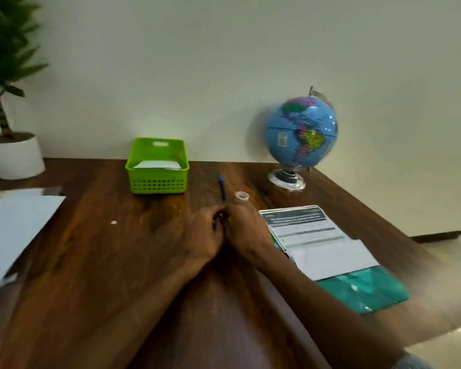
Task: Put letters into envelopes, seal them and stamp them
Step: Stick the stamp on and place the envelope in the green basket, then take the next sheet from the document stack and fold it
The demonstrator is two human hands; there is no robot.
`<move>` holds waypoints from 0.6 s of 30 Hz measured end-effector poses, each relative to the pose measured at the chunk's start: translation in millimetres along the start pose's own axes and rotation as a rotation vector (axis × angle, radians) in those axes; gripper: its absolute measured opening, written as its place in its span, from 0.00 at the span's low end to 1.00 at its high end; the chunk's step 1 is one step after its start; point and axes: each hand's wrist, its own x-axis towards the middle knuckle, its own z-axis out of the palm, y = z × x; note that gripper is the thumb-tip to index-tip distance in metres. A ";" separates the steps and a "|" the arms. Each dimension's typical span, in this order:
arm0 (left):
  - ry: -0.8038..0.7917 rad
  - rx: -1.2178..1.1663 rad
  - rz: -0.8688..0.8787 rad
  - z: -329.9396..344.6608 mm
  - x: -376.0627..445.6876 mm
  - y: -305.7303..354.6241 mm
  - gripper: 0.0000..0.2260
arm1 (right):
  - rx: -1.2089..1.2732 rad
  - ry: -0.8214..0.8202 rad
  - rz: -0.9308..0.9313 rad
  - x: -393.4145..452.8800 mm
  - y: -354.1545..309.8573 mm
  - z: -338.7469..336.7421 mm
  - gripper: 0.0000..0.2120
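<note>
My left hand and my right hand meet at the middle of the wooden table. The left fingers curl round a small dark object between the two hands; blur hides what it is. The right hand's fingers are tucked out of sight against it. A small clear cap stands just beyond the right knuckles. A blue-capped pen lies beyond the hands. Printed letters and a white sheet lie on a teal folder to the right. A green basket holds white envelopes.
White sheets lie at the left edge of the table. A potted plant stands at the back left and a globe at the back right. A tiny white scrap lies left of the hands. The table's right edge runs diagonally past the folder.
</note>
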 end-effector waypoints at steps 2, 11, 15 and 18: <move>-0.040 -0.064 0.043 23.8 -15.4 27.9 0.13 | 0.060 0.084 0.136 -29.4 24.4 -15.6 0.07; -0.291 0.226 -0.071 102.3 -42.9 103.4 0.33 | -0.019 0.068 0.763 -102.3 183.6 -94.2 0.26; -0.367 0.259 -0.057 105.2 -42.5 109.4 0.40 | -0.024 0.049 0.761 -115.5 211.6 -99.2 0.26; -0.408 0.280 -0.019 107.4 -44.7 109.1 0.43 | 0.006 0.081 0.734 -112.3 218.2 -98.4 0.20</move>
